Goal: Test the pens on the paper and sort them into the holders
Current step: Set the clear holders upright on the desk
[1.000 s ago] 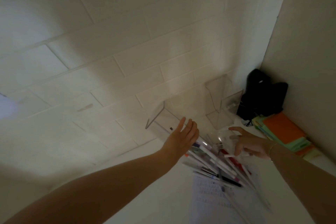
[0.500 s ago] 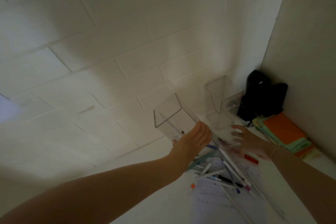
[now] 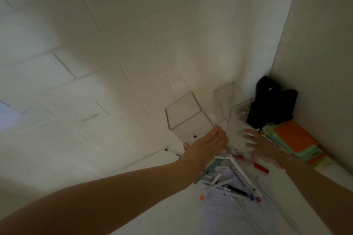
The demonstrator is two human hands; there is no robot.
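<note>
Two clear holders (image 3: 184, 118) and (image 3: 228, 101) stand against the brick wall (image 3: 114, 63). Left hand (image 3: 207, 144) lies flat against the nearer holder, fingers straight; right hand (image 3: 262, 148) spreads open beside it. Below the holders a heap of pens (image 3: 229, 183), too tangled to count, covers the paper (image 3: 225, 208); right of them, black objects (image 3: 273, 105) and coloured folders (image 3: 294, 139)
</note>
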